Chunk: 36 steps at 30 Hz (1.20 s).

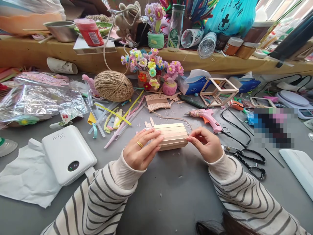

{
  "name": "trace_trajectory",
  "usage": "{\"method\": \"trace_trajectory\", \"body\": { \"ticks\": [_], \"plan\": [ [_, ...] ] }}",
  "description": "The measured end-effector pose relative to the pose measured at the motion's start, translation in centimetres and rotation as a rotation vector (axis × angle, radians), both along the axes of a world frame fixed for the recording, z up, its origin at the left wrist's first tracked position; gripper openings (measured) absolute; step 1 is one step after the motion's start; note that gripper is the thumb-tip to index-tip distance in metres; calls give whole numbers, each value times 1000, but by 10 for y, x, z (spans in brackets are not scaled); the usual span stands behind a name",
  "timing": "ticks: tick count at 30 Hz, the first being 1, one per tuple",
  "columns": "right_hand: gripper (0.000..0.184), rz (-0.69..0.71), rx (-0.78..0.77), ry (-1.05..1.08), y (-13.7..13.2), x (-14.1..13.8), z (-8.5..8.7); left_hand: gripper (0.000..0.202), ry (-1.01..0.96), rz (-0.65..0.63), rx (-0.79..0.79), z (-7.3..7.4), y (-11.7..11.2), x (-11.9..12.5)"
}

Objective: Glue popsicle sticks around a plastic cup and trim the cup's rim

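Note:
A small box-like piece built of pale craft sticks (173, 133) sits just above the grey table in the middle, its slats laid side by side. My left hand (143, 148), with a gold ring, is closed round its left end, fingers resting across the top slats. At the opposite end, my right hand (205, 143) pinches the edge of the same piece between thumb and index finger. Whether a loose bit is also in that pinch is too small to make out. Behind the piece, two stick ends (149, 122) poke up. The underside is hidden.
To the right lie a pink glue gun (206, 118) with its black cord and black scissors (246, 160). A white power bank (69, 155) is at left. Further back are a twine ball (113, 86), a pile of craft sticks (157, 102) and a stick frame (218, 91).

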State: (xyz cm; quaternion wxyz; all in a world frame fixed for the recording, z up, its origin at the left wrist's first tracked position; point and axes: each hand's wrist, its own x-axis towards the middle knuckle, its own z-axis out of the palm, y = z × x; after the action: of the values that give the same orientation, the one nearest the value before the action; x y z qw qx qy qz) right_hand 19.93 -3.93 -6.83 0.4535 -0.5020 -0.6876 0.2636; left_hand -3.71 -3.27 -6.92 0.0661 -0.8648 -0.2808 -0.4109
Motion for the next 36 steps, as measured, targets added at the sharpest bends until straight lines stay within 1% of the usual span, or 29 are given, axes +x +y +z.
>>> {"method": "trace_trajectory", "body": {
  "ticks": [4, 10, 13, 22, 28, 33, 36],
  "plan": [
    [18, 3, -6, 22, 0, 0, 1, 28, -17, -3, -13, 0, 0, 0],
    [22, 49, -163, 119, 0, -2, 0, 29, -14, -3, -18, 0, 0, 0],
    [25, 46, -212, 154, 0, -3, 0, 28, -15, -8, -17, 0, 0, 0],
    [27, 18, -269, 232, 0, -5, -1, 28, 0, 9, -9, 1, -1, -2],
    [27, 46, -335, 334, 0, -8, -1, 29, -4, 0, -6, 1, -1, -1],
    [27, 54, -369, 364, 2, -8, -2, 31, -42, 19, -38, -1, -1, 0],
    [27, 60, -367, 368, 2, -7, -2, 29, -46, 18, -44, -1, -1, 0]
  ]
}}
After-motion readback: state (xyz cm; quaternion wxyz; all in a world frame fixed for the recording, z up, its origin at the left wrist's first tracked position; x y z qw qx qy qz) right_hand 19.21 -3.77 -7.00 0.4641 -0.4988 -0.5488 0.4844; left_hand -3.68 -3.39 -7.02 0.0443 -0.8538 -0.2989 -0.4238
